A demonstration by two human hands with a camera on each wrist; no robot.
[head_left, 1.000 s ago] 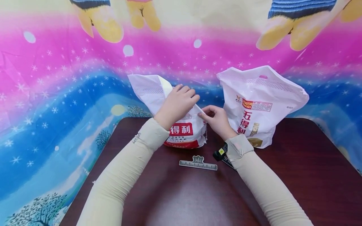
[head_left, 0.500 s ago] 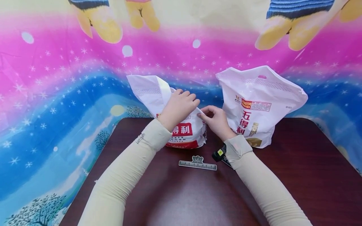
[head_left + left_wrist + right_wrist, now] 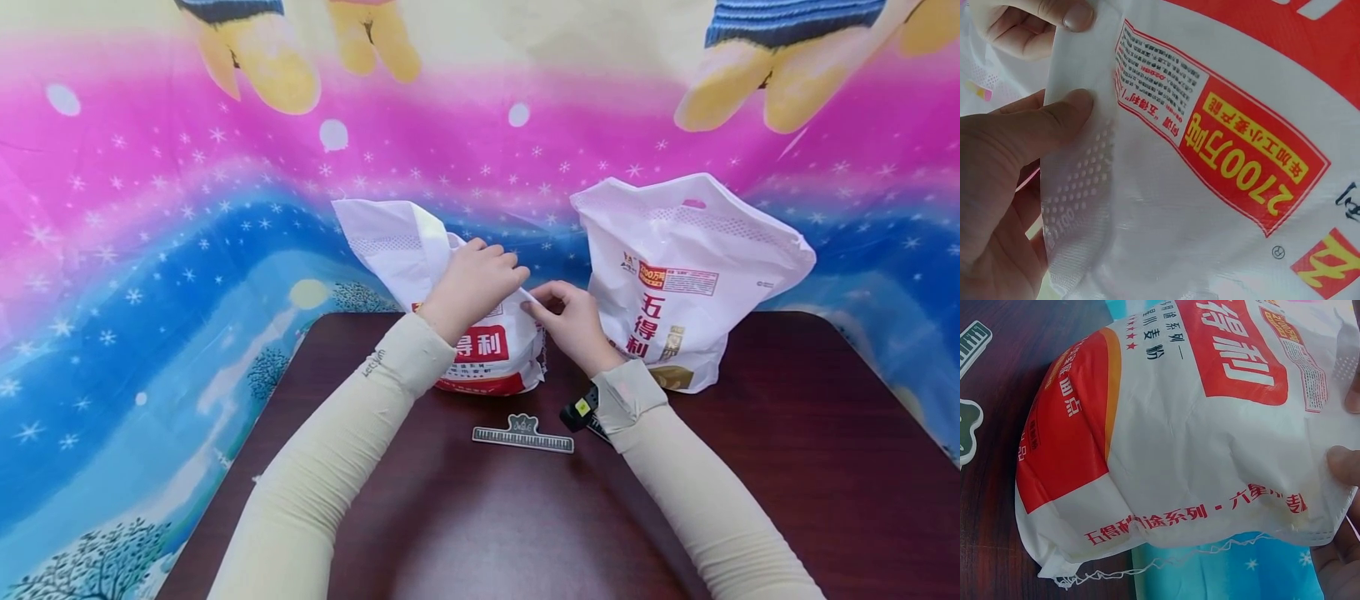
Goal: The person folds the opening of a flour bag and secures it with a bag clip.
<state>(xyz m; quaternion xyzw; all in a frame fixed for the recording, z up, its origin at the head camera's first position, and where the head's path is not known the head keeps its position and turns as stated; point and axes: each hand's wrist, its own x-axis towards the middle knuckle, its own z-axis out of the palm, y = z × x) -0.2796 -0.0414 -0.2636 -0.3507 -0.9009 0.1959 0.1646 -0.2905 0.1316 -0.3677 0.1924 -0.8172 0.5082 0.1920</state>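
Note:
A white flour bag (image 3: 491, 343) with red printing stands on the table, its top folded over. My left hand (image 3: 476, 283) pinches the folded top edge; in the left wrist view, the thumb (image 3: 1063, 122) lies on the front and the fingers sit behind. My right hand (image 3: 573, 325) pinches the same fold at its right corner, close to the left hand. In the right wrist view, that thumb (image 3: 1342, 464) presses on the bag's edge, and a loose stitching thread (image 3: 1147, 569) hangs along its side.
A second flour bag (image 3: 675, 250) stands upright at the right. A piano-key clip (image 3: 522, 435) lies in front of the first bag. Another clip (image 3: 598, 429) is partly hidden by the right wrist. A patterned cloth (image 3: 465, 158) hangs behind the dark table (image 3: 810, 467).
Since a second ago, my left hand has come down slightly with the folded top. Over the last half second both hands hold nearly still.

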